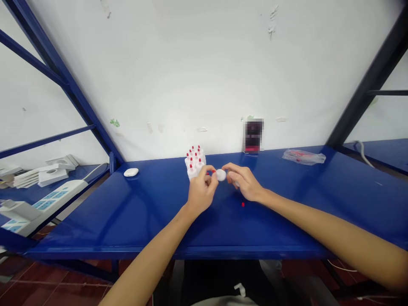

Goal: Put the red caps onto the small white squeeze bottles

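Observation:
My left hand (201, 189) is closed, with thumb and fingertips pinching a small white bottle (221, 174) whose round end faces me. A red tip shows beside the left fingertips. My right hand (245, 182) is curled at the bottle's right side, its index fingertip close to the bottle's edge. A whitish bit shows under the right fingers, too hidden to name. Just behind my left hand stands a cluster of several white bottles (192, 172) with red caps. A loose red cap (242, 204) lies on the blue table below my right hand.
On the blue table (153, 229), a white earbud case (131, 172) lies at the left and a clear plastic bag (304, 156) with red pieces at the back right. A pixelated dark device (253, 135) leans against the wall. A power strip (52, 202) lies far left.

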A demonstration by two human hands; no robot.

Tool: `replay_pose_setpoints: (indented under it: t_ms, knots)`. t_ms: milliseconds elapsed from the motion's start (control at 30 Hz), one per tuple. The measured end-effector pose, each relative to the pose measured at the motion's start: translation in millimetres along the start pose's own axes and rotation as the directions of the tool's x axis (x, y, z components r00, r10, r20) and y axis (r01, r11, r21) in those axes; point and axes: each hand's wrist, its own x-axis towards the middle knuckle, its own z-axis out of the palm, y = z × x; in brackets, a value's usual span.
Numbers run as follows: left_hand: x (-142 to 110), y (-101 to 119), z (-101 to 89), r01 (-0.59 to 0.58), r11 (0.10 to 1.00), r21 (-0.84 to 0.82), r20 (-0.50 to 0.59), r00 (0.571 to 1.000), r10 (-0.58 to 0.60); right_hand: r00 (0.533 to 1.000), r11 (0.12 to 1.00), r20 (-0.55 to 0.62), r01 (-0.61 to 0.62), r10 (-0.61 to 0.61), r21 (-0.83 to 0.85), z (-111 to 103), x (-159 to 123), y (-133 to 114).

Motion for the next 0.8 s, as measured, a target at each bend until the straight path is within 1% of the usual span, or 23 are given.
replay_pose_setpoints:
  t_ms: [33, 67, 100, 133, 167, 200, 233, 267, 300, 333, 367, 400, 433, 500, 567, 600, 633, 667, 700, 733, 767, 800]
  knots:
    - [2, -1, -4.1, 0.026, 0.998, 0.06, -0.072, 0.997, -0.022, 0.999, 0.998, 0.016, -0.028, 0.028, -0.049, -4, 1, 1]
    - [3, -3, -7.9, 0.049, 0.99, 0.134, -0.118, 0.993, -0.033, 0.997, 0.993, 0.052, -0.052, 0.058, -0.108, -9, 3, 1]
    - [4, -5, -11.1, 0.069, 0.974, 0.215, -0.131, 0.99, -0.041, 0.99, 0.983, 0.109, -0.071, 0.09, -0.167, -15, 5, 1]
    - [5, -6, -13.7, 0.083, 0.951, 0.298, -0.122, 0.991, -0.048, 0.972, 0.972, 0.194, -0.087, 0.131, -0.219, -22, 7, -1]
    - [5, -8, -15.4, 0.092, 0.921, 0.38, -0.097, 0.994, -0.059, 0.933, 0.959, 0.305, -0.111, 0.191, -0.259, -29, 8, -2]
    - [5, -9, -16.4, 0.095, 0.887, 0.452, -0.068, 0.995, -0.071, 0.864, 0.947, 0.429, -0.15, 0.266, -0.285, -37, 10, -5]
    - [5, -9, -16.7, 0.092, 0.853, 0.513, -0.042, 0.996, -0.082, 0.765, 0.932, 0.546, -0.203, 0.343, -0.301, -44, 11, -7]
    - [5, -10, -16.6, 0.087, 0.823, 0.562, -0.02, 0.996, -0.091, 0.652, 0.913, 0.64, -0.261, 0.407, -0.314, -50, 12, -10]
    - [5, -10, -16.3, 0.08, 0.798, 0.597, -0.003, 0.995, -0.097, 0.55, 0.893, 0.705, -0.311, 0.449, -0.326, -55, 12, -12]
    - [5, -9, -16.1, 0.07, 0.779, 0.623, 0.012, 0.995, -0.098, 0.481, 0.878, 0.741, -0.346, 0.469, -0.331, -58, 12, -13]
    - [5, -9, -15.9, 0.056, 0.765, 0.642, 0.025, 0.995, -0.094, 0.454, 0.873, 0.757, -0.361, 0.471, -0.327, -60, 11, -14]
    - [5, -10, -16.0, 0.041, 0.755, 0.655, 0.035, 0.996, -0.084, 0.456, 0.878, 0.761, -0.36, 0.462, -0.317, -61, 10, -14]
    - [5, -10, -16.2, 0.022, 0.75, 0.661, 0.039, 0.997, -0.063, 0.467, 0.884, 0.761, -0.35, 0.45, -0.308, -60, 10, -14]
    - [3, -12, -16.8, -0.025, 0.759, 0.651, 0.021, 1.0, 0.014, 0.494, 0.894, 0.752, -0.338, 0.436, -0.296, -58, 8, -12]
    - [0, -13, -16.6, -0.125, 0.782, 0.61, 0.01, 0.989, 0.15, 0.528, 0.898, 0.733, -0.339, 0.428, -0.28, -56, 8, -11]
    - [-2, -13, -15.9, -0.212, 0.788, 0.578, 0.037, 0.972, 0.234, 0.548, 0.902, 0.724, -0.34, 0.42, -0.267, -55, 8, -11]
    - [-4, -13, -14.5, -0.315, 0.782, 0.538, 0.091, 0.944, 0.318, 0.568, 0.908, 0.715, -0.335, 0.407, -0.251, -55, 8, -11]
    - [-6, -12, -12.6, -0.416, 0.764, 0.493, 0.167, 0.907, 0.386, 0.588, 0.915, 0.707, -0.327, 0.393, -0.236, -55, 8, -11]
    - [-8, -10, -10.2, -0.498, 0.743, 0.447, 0.252, 0.867, 0.429, 0.605, 0.92, 0.699, -0.318, 0.382, -0.227, -54, 9, -11]
    - [-10, -7, -7.4, -0.55, 0.731, 0.404, 0.333, 0.833, 0.442, 0.623, 0.924, 0.686, -0.312, 0.376, -0.223, -54, 9, -10]
    - [-11, -5, -4.5, -0.574, 0.733, 0.366, 0.408, 0.806, 0.428, 0.648, 0.926, 0.664, -0.305, 0.374, -0.224, -54, 10, -10]
    - [-12, -2, -1.5, -0.574, 0.748, 0.333, 0.469, 0.789, 0.396, 0.682, 0.928, 0.63, -0.296, 0.372, -0.227, -54, 11, -9]
